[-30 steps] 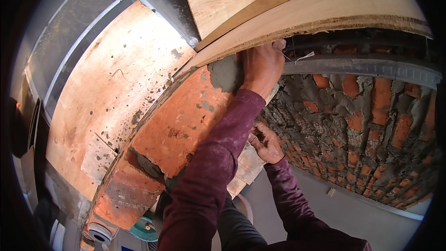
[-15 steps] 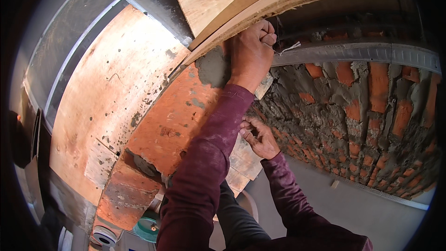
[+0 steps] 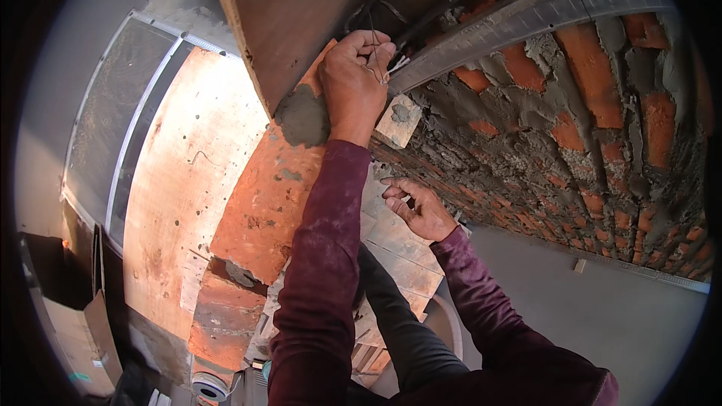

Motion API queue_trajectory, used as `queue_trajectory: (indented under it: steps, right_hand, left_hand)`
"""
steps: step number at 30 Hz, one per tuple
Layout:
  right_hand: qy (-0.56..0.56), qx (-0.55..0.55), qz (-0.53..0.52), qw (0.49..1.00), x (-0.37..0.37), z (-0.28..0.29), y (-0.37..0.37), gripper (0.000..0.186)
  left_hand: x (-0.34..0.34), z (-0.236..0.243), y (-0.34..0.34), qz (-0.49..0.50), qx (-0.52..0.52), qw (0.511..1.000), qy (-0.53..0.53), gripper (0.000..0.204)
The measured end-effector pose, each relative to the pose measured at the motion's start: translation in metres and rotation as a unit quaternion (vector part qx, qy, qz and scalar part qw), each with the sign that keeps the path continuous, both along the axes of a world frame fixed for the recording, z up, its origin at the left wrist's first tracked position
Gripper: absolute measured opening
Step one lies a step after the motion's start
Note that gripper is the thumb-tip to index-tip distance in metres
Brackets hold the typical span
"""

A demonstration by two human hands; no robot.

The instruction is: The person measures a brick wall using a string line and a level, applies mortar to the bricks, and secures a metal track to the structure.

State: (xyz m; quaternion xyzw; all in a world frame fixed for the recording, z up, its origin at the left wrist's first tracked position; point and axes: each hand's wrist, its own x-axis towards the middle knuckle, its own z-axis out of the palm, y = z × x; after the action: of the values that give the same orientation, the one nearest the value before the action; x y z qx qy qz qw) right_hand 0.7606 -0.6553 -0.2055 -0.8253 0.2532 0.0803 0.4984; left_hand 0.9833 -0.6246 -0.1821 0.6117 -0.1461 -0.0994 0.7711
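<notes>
My left hand (image 3: 355,86) is raised at the end of a ribbed grey metal strip (image 3: 519,22), its fingers pinched on a thin dark wire (image 3: 374,39). White string ends (image 3: 397,65) stick out beside the fingertips. Under that wrist, a red brick ledge (image 3: 259,199) carries a patch of wet grey mortar (image 3: 302,118). Lower and to the right, my right hand (image 3: 426,212) hovers with bent fingers apart and nothing visible in it. A small mortar-smeared wood block (image 3: 398,122) sits between the left wrist and the brick wall (image 3: 564,135).
A wooden board (image 3: 282,22) juts out at the top, close to my left hand. A mortar-spattered plywood sheet (image 3: 177,188) lies left of the ledge, by a framed window pane (image 3: 124,90). A cardboard box (image 3: 83,331) stands lower left. Wooden planks (image 3: 406,263) lie below my right hand.
The view has shifted, showing the wood block and more of the board's face. My right hand has come away from the left sleeve and its fingers have spread. The left hand stays at the strip's end.
</notes>
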Motion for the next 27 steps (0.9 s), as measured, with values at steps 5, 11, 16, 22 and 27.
queue_trajectory:
  steps: [5,11,16,22,27]
  right_hand:
    - [-0.091,0.018,-0.098,0.991,0.015,-0.001,-0.022,0.033]
    - [-0.276,0.286,-0.237,0.886,0.073,0.028,-0.036,0.056]
    - [-0.348,0.33,-0.238,0.845,0.088,0.019,-0.028,0.07]
    - [-0.404,0.39,-0.245,0.791,0.085,0.001,-0.025,0.066]
    - [-0.392,0.359,-0.258,0.807,0.072,-0.002,-0.022,0.058]
  left_hand:
    - [-0.01,0.0,-0.008,0.012,-0.045,0.999,0.006,0.009]
    - [-0.003,-0.012,-0.009,0.028,-0.007,0.998,-0.047,0.009]
    - [-0.011,-0.01,-0.013,0.023,-0.036,0.997,-0.069,0.01]
    - [-0.028,-0.005,-0.023,0.015,-0.103,0.994,0.027,0.008]
    - [-0.028,-0.007,-0.021,0.052,-0.085,0.992,-0.08,0.009]
